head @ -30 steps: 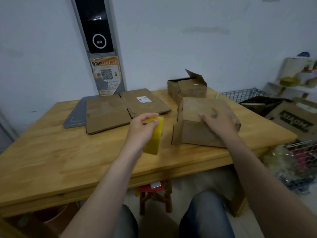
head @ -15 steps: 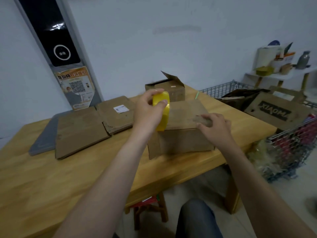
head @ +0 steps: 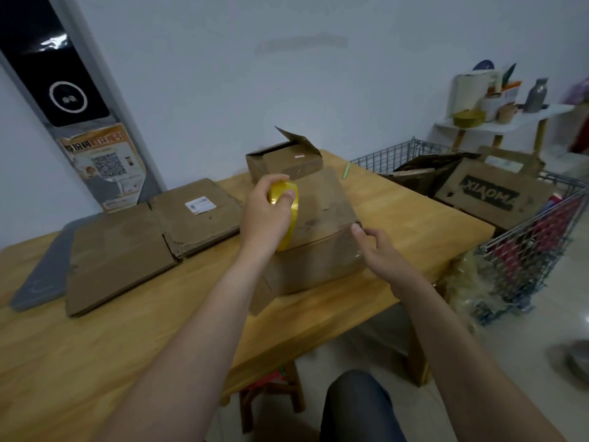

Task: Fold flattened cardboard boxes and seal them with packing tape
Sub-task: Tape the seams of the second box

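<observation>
Two hands work at the folded box (head: pixel 325 204), which sits on the desk (head: pixel 95 362) near its front right edge, so the step in hand looks like sealing. The left hand (head: pixel 266 218) grips the yellow tape roll (head: pixel 291 226), fingers and thumb curled round it, holding it on edge against the box's top. The right hand (head: pixel 382 253) is at the box's near right corner, thumb at the top edge and fingers loosely curled. A shiny patch on the box's side there may be tape, but I cannot tell whether the hand pinches a tape end.

The next move probably calls for anchoring the free end at that corner. The roll would then be drawn straight along the top seam with the flaps kept flat. A second box (head: pixel 283 164) behind has one flap up and appears unsealed.

Cardboard (head: pixel 490 194) in the wire basket (head: pixel 526 250) reads "XIAOM", seen upside down with the end unclear. One flattened box (head: pixel 223 218) carries a white label (head: pixel 200 206), its print too small to read. An orange poster (head: pixel 105 164) shows a QR code and blurred Chinese characters.
</observation>
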### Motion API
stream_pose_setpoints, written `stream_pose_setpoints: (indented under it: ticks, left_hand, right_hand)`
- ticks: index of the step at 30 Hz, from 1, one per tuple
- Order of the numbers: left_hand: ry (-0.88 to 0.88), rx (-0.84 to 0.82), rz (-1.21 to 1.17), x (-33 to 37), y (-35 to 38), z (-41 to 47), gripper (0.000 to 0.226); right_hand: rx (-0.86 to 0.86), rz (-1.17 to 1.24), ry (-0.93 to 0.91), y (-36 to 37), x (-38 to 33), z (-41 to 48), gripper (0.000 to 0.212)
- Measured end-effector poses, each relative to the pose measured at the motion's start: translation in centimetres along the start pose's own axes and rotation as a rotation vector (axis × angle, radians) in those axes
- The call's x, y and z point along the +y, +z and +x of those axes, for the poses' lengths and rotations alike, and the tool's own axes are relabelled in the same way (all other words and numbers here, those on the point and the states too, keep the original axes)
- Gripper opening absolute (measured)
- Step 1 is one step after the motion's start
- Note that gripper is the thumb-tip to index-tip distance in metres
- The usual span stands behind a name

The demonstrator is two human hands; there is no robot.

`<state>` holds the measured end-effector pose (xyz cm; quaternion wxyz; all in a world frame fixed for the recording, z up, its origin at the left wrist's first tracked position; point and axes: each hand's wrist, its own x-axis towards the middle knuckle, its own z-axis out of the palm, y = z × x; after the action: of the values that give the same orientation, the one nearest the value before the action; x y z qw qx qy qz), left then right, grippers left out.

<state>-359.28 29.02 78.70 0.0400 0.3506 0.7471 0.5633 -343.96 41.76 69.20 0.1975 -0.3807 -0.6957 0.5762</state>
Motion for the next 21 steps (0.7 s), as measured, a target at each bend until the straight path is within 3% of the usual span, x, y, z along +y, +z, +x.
stream_pose_setpoints:
  ticks: [2, 10, 16, 21]
  left_hand:
    - [-0.017, 0.012, -0.01, -0.2, -0.7, 0.0, 0.025]
    - [-0.099, 0.079, 0.01, -2.1, -4.6, -0.5, 0.023]
    - [-0.179, 0.176, -0.108, -3.2, -9.3, -1.9, 0.02]
    - [-0.161, 0.237, -0.157, -2.8, -13.8, -4.5, 0.02]
  right_hand:
    - [-0.003, 0.023, -0.01, 1.0, -1.1, 0.3, 0.08]
    - [0.175, 0.124, 0.097, 5.5, -8.2, 0.6, 0.123]
    - [0.278, -0.129, -0.193, 8.3, -12.7, -2.4, 0.074]
    - [0.216, -0.433, -0.338, 10.9, -15.2, -7.7, 0.069]
